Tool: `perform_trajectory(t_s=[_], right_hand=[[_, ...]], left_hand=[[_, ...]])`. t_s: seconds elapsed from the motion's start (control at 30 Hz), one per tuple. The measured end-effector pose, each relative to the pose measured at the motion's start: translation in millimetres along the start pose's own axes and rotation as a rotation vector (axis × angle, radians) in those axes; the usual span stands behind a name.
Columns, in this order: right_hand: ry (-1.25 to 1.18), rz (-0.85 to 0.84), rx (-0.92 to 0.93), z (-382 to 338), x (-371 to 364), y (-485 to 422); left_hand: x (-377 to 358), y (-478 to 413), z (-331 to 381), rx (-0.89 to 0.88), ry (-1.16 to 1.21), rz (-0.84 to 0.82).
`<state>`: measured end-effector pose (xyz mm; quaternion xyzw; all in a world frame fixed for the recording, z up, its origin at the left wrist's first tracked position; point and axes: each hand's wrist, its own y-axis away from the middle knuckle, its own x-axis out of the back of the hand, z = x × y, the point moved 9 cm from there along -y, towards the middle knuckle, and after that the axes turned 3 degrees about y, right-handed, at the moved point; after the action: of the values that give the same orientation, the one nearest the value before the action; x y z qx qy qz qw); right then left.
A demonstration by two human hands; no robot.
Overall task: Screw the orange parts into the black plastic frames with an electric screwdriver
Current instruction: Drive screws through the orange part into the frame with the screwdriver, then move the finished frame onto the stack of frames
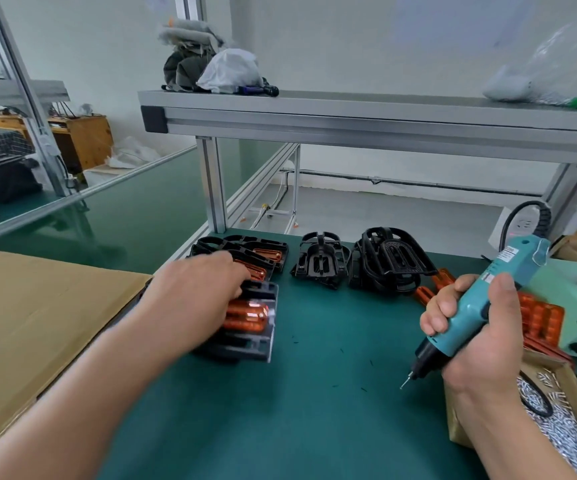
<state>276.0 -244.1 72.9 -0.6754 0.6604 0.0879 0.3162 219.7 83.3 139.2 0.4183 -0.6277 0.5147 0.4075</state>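
The left hand [193, 296] lies on top of a black plastic frame with an orange ribbed part in it [250, 322], on the green table mat [314, 410]. Its fingers bend down over the far edge, but the picture is blurred there, so whether they really grip it I cannot tell. The right hand [481, 336] is closed around a teal electric screwdriver [470, 310]; all fingers wrap the body, and the bit points down and left, above the mat. Loose orange parts [539, 318] lie just behind this hand.
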Motion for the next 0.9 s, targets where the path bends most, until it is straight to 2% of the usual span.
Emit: perform_trajectory(t_s=[0.3, 0.47, 0.9], right_hand=[[0.011, -0.011, -0.009, 4, -2, 0], [0.022, -0.007, -0.009, 5, -1, 0], [0.016, -0.014, -0.002, 4, -3, -1]], left_hand=[[-22, -89, -56, 0.048, -0.077, -0.109], [-45, -110, -53, 0.038, -0.132, -0.182], [-69, -114, -40, -0.001, -0.152, -0.227]])
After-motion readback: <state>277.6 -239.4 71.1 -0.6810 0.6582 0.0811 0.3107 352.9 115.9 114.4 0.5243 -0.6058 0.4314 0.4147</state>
